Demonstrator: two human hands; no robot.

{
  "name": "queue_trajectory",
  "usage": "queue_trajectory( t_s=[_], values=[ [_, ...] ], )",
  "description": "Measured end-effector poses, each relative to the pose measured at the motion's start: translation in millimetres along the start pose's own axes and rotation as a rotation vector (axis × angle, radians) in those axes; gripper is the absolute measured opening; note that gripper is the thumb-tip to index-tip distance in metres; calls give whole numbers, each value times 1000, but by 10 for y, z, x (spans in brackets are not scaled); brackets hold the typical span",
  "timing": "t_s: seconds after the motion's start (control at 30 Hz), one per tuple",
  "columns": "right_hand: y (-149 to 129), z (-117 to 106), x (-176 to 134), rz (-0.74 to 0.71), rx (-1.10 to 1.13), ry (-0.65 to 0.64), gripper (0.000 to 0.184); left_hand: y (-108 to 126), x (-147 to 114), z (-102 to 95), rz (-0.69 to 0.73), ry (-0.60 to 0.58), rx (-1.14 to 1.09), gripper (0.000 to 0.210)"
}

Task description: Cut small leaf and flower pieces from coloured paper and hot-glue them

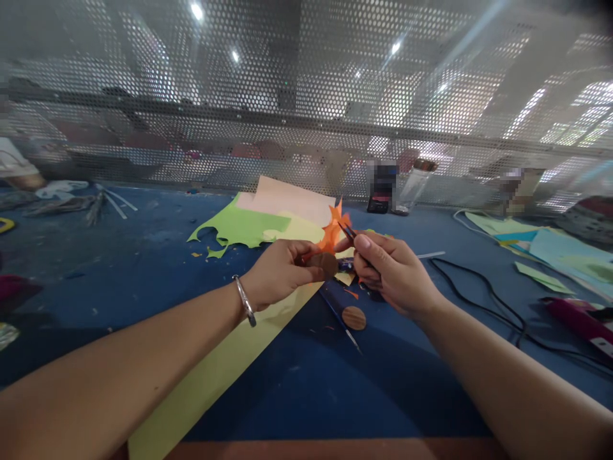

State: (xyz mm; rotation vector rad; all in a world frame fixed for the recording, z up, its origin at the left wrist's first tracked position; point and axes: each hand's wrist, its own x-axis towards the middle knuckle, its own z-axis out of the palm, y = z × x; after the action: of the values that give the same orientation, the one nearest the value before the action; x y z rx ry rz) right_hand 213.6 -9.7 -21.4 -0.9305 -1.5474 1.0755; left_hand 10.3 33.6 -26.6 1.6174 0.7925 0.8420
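My left hand [282, 271] is closed, thumb and fingers pinching a brown round piece [327, 264]. Just behind its fingertips stands a jagged orange paper scrap [331, 233]; whether the hand also grips it I cannot tell. In my right hand [390, 268], also closed, is a pair of scissors [348, 230], with dark pointed blades up and to the left and handles mostly hidden by the fingers. Below the hands lie a round wood-grained piece [354, 317] and a thin brush-like tool [352, 338] with its tip toward me.
Cut green paper [244, 223] and pale pink sheets [292, 195] lie beyond my left hand. A long yellow-green sheet [215, 370] runs under my left arm. On the right are a black cable [483, 284], a magenta tool [579, 322] and blue paper [565, 252]. A perforated metal screen [287, 83] stands behind.
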Motion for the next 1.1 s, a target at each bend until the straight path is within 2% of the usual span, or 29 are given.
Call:
queue_trajectory(
  t_s=[0.1, 0.23, 0.37, 0.5, 0.67, 0.83, 0.97, 1.1],
  values=[
    [4, -39, 11, -27, -182, -20, 49, 10, 12, -16, -11, 38, -105, 23],
    [43, -76, 41, 12, -371, -16, 57, 62, 16, -9, 12, 49, -203, 21],
    [75, -100, 66, 41, -407, 7, 58, 91, 10, -6, -3, 118, -267, 19],
    [71, -106, 72, 67, -388, 21, 60, 61, 18, -24, -10, 170, -207, 18],
    [34, -87, 57, 72, -391, 4, 61, 87, 9, -5, -9, 96, -269, 25],
    [8, -72, 49, 81, -412, 2, 63, 115, -17, 16, 2, 23, -233, 14],
    [0, -69, 47, 69, -424, -5, 63, 86, -16, 14, -1, -40, -253, 13],
    [-5, -71, 41, 75, -447, -2, 63, 78, -7, 11, 6, -39, -300, 17]
  ],
)
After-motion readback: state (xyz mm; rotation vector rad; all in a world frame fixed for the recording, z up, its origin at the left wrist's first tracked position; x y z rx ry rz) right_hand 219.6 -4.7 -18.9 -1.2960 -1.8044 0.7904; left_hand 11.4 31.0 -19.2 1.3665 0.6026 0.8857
